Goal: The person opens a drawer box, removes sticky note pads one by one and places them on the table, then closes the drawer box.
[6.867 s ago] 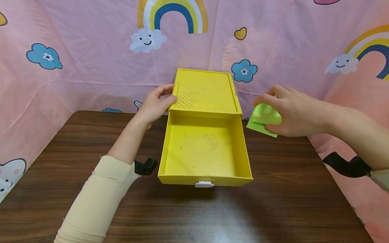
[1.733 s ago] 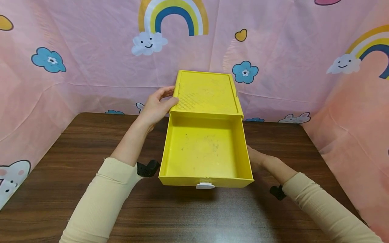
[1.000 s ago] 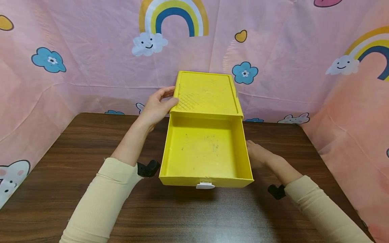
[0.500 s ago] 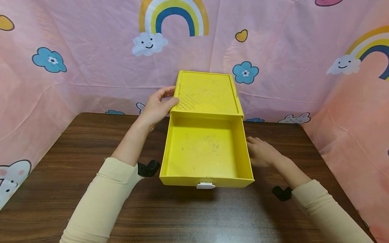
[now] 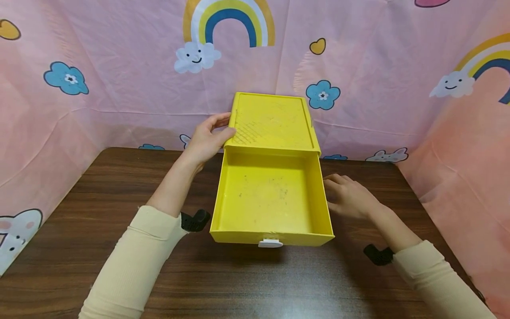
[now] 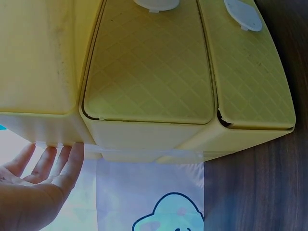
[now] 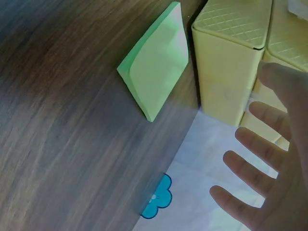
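A yellow plastic drawer unit (image 5: 272, 122) stands on the table, its top drawer (image 5: 263, 195) pulled out and bare inside apart from dark specks. My left hand (image 5: 207, 139) rests on the unit's upper left edge, thumb on top. The left wrist view shows its extended fingers (image 6: 71, 163) touching the side. To the right of the drawer is my right hand (image 5: 352, 195), holding nothing; its fingers spread apart in the right wrist view. A light green pad of sticky notes (image 7: 156, 67) lies on the tabletop beside the unit, hidden from the head view by the drawer.
Two closed drawers (image 6: 149, 67) with white pull tabs sit below the open one. A dark wood table (image 5: 179, 274) carries the unit. Behind and along the sides hangs a pink cloth (image 5: 131, 66) printed with rainbows and flowers.
Several seconds ago my right hand held the green pad in the air; now the pad lies on the table, released. Lately that hand has drawn slightly back and rightward. My left hand keeps its place.
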Demonstrator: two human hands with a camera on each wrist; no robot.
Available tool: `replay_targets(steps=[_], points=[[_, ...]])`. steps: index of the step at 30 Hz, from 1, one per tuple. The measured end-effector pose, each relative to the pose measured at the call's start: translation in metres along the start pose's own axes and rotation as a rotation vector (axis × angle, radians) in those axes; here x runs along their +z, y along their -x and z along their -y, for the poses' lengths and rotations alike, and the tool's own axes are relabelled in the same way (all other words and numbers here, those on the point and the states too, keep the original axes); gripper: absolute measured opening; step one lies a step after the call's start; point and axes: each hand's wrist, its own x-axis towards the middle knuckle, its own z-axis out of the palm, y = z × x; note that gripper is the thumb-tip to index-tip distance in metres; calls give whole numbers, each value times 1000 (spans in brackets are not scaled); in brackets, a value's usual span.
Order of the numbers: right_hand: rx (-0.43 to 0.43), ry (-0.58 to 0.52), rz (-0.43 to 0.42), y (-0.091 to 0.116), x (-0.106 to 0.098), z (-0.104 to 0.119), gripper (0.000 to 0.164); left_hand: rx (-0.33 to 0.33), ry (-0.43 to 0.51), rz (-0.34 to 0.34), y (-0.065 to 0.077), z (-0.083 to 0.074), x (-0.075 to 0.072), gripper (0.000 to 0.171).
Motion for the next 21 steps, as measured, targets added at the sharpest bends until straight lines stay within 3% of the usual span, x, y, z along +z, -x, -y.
replay_targets(steps=[13, 21], points=[[9, -11, -95, 4, -21, 9, 47, 7, -27, -4, 1, 1, -1, 53], [58, 13, -129, 8, -34, 15, 50, 2, -46, 2, 0, 1, 0, 54]])
